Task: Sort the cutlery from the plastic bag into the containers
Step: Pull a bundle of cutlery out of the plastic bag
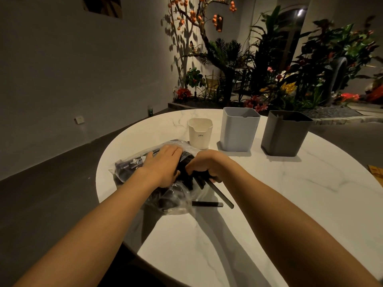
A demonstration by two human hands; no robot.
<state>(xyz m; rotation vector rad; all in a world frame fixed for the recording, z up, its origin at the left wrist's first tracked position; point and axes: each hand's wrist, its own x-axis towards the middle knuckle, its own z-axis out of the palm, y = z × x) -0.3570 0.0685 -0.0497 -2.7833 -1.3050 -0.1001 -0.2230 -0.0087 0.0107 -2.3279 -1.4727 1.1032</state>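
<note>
I see left hand flat on plastic bag; right hand curled round black cutlery handles; cream container reads CRBW

We see white table, faint grey marble veining. We take light blue-grey container as landmark. Left of it: cream container, small dark lettering. Right of it: dark grey container. Nearer us than it: clear glossy plastic bag, black cutlery inside. Behind it: green plants, red and pink flowers, orange fruit.
</note>
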